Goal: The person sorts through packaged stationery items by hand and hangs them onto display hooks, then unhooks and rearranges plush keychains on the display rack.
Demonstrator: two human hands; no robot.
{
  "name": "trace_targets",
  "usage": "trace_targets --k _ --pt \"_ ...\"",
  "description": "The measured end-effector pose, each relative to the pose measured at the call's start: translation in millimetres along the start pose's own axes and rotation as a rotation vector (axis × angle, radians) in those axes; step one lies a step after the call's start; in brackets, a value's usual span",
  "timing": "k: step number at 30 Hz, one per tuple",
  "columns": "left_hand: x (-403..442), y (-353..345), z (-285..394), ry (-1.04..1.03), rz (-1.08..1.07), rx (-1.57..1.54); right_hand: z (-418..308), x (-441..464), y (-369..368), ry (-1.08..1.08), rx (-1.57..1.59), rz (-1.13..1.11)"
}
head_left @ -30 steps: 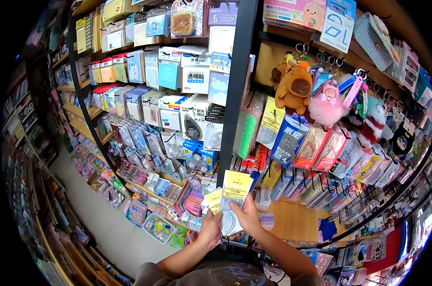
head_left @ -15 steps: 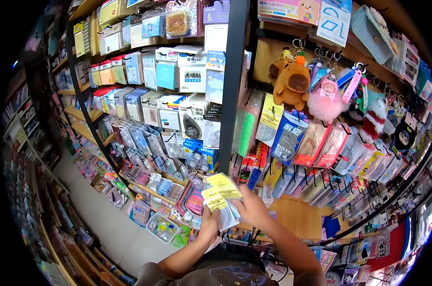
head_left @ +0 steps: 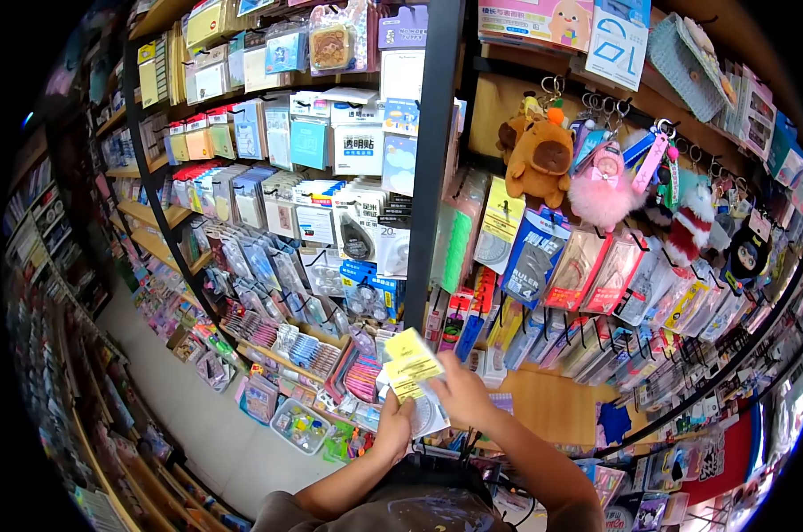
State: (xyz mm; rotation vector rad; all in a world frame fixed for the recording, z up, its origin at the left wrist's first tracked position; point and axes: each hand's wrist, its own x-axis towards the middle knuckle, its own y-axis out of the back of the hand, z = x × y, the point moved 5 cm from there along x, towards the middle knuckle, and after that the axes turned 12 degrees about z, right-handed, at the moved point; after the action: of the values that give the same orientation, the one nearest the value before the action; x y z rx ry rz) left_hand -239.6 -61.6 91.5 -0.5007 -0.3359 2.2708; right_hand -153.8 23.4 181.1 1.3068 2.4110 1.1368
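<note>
Two yellow-topped protractor packets overlap between my hands, low in the middle of the view. My left hand (head_left: 395,427) is closed on the lower protractor packet (head_left: 430,415), whose clear curved scale shows beneath the yellow card. The upper protractor packet (head_left: 410,347) lies tilted across it, and my right hand (head_left: 462,390) pinches it by its right side. A similar yellow-topped packet (head_left: 501,222) hangs on the rack above, beside a blue ruler set packet (head_left: 532,266).
A black shelf post (head_left: 432,177) rises just beyond my hands. Hooks of stationery packets hang on both sides. Plush keychains (head_left: 540,161) hang at upper right. A clear bin (head_left: 300,426) stands at lower left, and a wooden shelf (head_left: 552,408) lies to the right.
The upper packet first swung left and flat across the lower one in my right hand, then tilted up again. Both hands still hold the packets.
</note>
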Motion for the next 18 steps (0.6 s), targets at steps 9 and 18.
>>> trace_targets --k 9,18 --pt "-7.4 -10.0 -0.6 0.200 -0.050 -0.216 19.8 -9.6 -24.5 0.098 0.638 0.247" --pt "-16.4 -11.6 11.6 0.175 0.022 -0.014 17.9 -12.8 -25.8 0.081 0.849 0.380"
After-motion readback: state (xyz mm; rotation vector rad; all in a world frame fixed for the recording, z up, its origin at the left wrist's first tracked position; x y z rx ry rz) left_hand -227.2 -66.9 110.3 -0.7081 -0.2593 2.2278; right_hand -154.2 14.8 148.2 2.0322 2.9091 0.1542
